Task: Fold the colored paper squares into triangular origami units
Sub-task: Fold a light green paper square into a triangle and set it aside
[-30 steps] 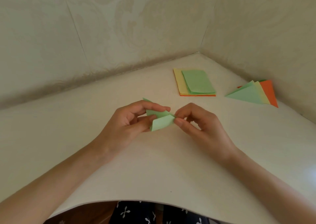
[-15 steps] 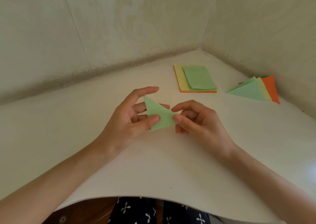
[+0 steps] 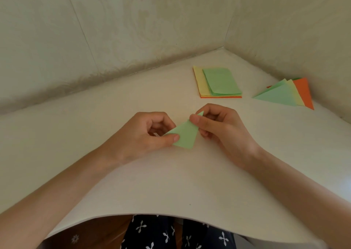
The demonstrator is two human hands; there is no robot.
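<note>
Starting at 6 o'clock: dark fabric with a white floral print (image 3: 171,235) is seen below the table's near edge. One white table (image 3: 171,182) is counted, its near edge curved.

Two hands are counted over it, near mid-frame. One green folded triangle (image 3: 185,134) is held between them, low over the tabletop; contact with the surface cannot be told.
- The left hand (image 3: 140,134) is curled. The triangle's 8 o'clock corner is pinched between its thumb on top and the fingers behind.
- The right hand (image 3: 222,127) is curled. The triangle's 1 o'clock tip is pinched between thumb and forefinger.

Triangle look: pale green, one plain flat face turned up, edges crisp, narrow point toward 1 o'clock, broad end toward 6 o'clock.

Farther out, at 1 o'clock from the hands and well apart: one flat stack of paper squares (image 3: 218,83). Three colours are counted: green on top, yellow under it, orange at the bottom. Sheet count cannot be told.

At 2 o'clock, near the right wall: one fanned pile of larger folded triangles (image 3: 283,95). Green, yellow and orange layers are counted, overlapping.

Two patterned walls (image 3: 133,30) are seen, meeting in a corner at 1 o'clock.
</note>
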